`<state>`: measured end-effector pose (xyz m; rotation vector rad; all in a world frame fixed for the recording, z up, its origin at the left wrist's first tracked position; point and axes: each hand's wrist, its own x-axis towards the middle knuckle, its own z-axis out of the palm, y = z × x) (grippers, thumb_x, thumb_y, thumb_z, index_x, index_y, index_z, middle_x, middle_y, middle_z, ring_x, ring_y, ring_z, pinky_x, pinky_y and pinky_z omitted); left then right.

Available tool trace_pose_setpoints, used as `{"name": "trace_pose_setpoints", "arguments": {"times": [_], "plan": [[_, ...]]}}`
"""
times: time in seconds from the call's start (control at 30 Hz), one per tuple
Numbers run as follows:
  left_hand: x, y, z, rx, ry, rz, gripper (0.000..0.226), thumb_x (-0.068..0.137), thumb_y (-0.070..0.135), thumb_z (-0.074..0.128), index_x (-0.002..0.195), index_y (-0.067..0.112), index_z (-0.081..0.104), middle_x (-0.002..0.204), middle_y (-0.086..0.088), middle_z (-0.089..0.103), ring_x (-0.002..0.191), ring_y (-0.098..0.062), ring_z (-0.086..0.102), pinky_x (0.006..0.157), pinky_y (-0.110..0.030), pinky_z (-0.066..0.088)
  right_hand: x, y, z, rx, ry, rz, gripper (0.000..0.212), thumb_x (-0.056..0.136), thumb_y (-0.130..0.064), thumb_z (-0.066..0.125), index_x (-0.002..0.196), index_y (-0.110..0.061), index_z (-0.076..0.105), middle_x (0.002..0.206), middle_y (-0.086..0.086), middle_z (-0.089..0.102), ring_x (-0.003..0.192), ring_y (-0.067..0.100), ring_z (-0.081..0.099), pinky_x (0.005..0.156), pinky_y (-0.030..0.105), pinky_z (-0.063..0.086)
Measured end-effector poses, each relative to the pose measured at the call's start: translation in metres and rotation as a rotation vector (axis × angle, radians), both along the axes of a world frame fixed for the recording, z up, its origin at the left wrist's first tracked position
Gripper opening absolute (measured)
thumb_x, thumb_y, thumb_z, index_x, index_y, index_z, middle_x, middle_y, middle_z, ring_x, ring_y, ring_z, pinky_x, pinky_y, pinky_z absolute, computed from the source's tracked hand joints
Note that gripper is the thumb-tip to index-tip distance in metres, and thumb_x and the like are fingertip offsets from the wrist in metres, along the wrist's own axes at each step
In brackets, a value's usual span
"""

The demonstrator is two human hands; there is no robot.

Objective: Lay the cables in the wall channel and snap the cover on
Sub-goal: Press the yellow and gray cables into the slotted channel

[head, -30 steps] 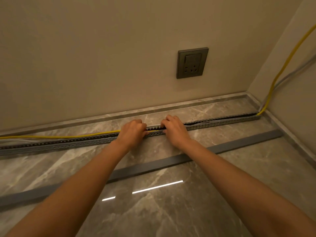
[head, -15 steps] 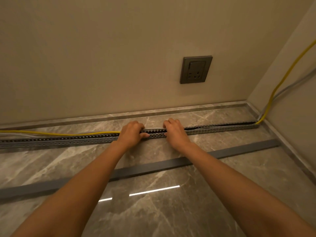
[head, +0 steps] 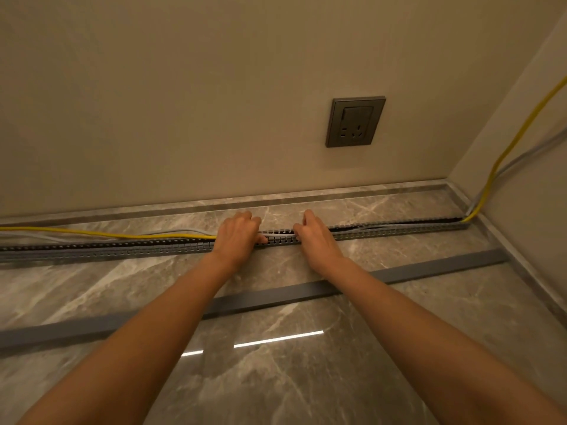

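A long grey slotted cable channel (head: 92, 251) lies on the marble floor, parallel to the wall. A yellow cable (head: 92, 233) and grey cables (head: 171, 232) run behind its left half, outside it; right of my hands they lie inside the channel and rise up the right wall. My left hand (head: 237, 236) rests on the channel's middle, fingers curled over the cables. My right hand (head: 316, 237) presses on the channel just to the right. The flat grey cover strip (head: 276, 294) lies on the floor nearer me, under my forearms.
A dark wall socket (head: 355, 121) sits above and right of my hands. A stone skirting (head: 337, 193) runs along the wall base into the right corner. A strip light reflects on the glossy floor (head: 276, 340).
My hands have spread slightly apart along the channel. The view has tilted so the socket sits lower in frame, and more loose cable shows behind the left half.
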<state>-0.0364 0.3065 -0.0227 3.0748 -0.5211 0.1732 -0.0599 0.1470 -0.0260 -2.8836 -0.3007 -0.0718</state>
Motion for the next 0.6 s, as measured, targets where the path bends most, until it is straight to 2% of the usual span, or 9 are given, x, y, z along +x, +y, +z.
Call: {"name": "trace_pose_setpoints", "arguments": {"times": [0.07,0.17,0.4,0.6], "plan": [[-0.002,-0.004,0.002,0.094,0.003,-0.024,0.030,0.091,0.031,0.053,0.102,0.003,0.060,0.105,-0.013,0.063,0.096,-0.029,0.059,0.075,-0.037,0.047,-0.002,0.000,-0.001,-0.006,-0.012,-0.017,0.022,0.093,0.003,0.037,0.094,-0.012,0.052,0.120,0.020,0.046,0.108,0.031,0.044,0.080,0.037,0.040],[-0.004,-0.010,0.005,0.194,0.059,-0.036,0.027,0.095,0.024,0.047,0.104,0.003,0.061,0.107,-0.015,0.064,0.098,-0.030,0.061,0.079,-0.037,0.048,-0.002,0.002,-0.003,-0.056,-0.029,-0.030,0.029,0.090,0.005,0.040,0.112,-0.001,0.056,0.123,0.017,0.049,0.115,0.031,0.042,0.089,0.035,0.041],[-0.010,-0.023,0.009,0.258,0.151,0.031,0.029,0.095,0.020,0.044,0.114,0.004,0.058,0.116,-0.016,0.061,0.105,-0.030,0.058,0.086,-0.037,0.048,-0.012,-0.019,-0.002,-0.038,0.006,0.003,0.032,0.087,0.002,0.046,0.117,-0.003,0.055,0.119,0.014,0.057,0.109,0.030,0.052,0.088,0.037,0.045],[-0.014,-0.042,0.013,0.168,0.147,0.014,0.024,0.092,0.014,0.046,0.111,0.004,0.058,0.111,-0.016,0.061,0.100,-0.030,0.059,0.081,-0.036,0.047,-0.013,-0.045,0.006,-0.019,-0.013,-0.106,0.027,0.088,-0.004,0.044,0.109,-0.001,0.061,0.112,0.015,0.061,0.100,0.034,0.059,0.084,0.041,0.048]]}}
